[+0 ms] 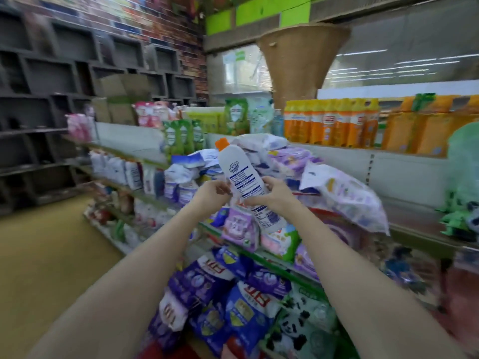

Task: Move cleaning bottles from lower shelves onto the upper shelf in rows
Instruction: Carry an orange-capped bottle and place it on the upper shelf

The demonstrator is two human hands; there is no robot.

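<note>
In the head view, the person holds a white bottle (242, 174) with an orange cap (223, 144) out in front of a stocked store aisle, tilted so the cap leans up and to the left. The left hand (213, 190) pinches the bottle's lower left edge, and the right hand (274, 194) wraps round its lower right side; a second white bottle (269, 216) seems to hang below the right hand, though the blur leaves it unclear which fingers carry it. The held bottle sits in the air above heaped soft refill pouches (337, 187) on a middle shelf, well below the upper shelf (337, 149), where orange bottles (329, 125) already stand in a row. The bottle looks like rigid moulded plastic, probably full and so moderately heavy, with a smooth glossy label that could slip under a loose pinch. A grip round the waist of the body seems safest, keeping the cap upward; the narrow neck would give less control when setting it down beside others in a row.
</note>
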